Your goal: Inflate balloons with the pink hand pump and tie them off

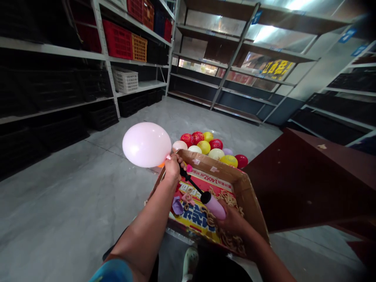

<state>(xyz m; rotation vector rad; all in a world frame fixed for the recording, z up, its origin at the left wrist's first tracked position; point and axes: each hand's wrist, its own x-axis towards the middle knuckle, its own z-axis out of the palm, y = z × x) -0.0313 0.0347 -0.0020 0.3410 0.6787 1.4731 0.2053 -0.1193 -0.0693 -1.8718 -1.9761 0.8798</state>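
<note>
A large pale pink balloon (147, 145), blown up round, sticks out to the left of my left hand (174, 166). That hand is closed around the balloon's neck and the black front end of a hand pump. My right hand (230, 217) grips the pump's pink barrel (216, 206), and a thin black rod (195, 185) runs between the two hands. Beneath them an open cardboard box (246, 188) holds loose tan rubber strips (225, 196), a limp purple balloon (178, 205) and a limp pink balloon (188, 199).
Several inflated balloons (203, 147) in red, yellow, white and purple lie on the floor beyond the box. A dark brown panel (282, 184) stands close on the right. Shelving with black crates (101, 116) lines the left; a metal rack (220, 88) stands at the back.
</note>
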